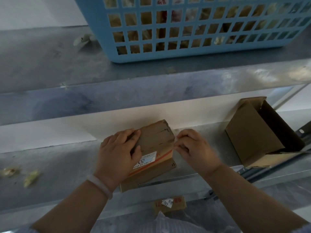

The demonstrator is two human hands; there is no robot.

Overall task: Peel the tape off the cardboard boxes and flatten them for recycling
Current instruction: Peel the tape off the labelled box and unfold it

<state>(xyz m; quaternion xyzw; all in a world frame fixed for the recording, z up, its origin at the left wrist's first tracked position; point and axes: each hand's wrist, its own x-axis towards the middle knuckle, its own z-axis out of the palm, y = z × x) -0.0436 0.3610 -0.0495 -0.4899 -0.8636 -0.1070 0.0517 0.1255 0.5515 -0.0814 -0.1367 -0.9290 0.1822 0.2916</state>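
Grey metal shelf [58,162]. Small cardboard box [156,140] at centre, near front edge. Left hand [117,153] grips box's left side, fingers curled over top. Right hand [195,148] pinches clear tape [175,142] at box's right edge. Open box [249,137] well apart, rightward. Blue basket [185,39] on the level above.

Illegible label [146,159] print, basket [185,55] top out of frame

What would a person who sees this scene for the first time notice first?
First, the two hands at the middle of the lower shelf: the left hand grips a small cardboard box, and the right hand seems to pinch tape at its right edge. Next, the big blue basket stands on the upper shelf, and an open cardboard box sits to the right.
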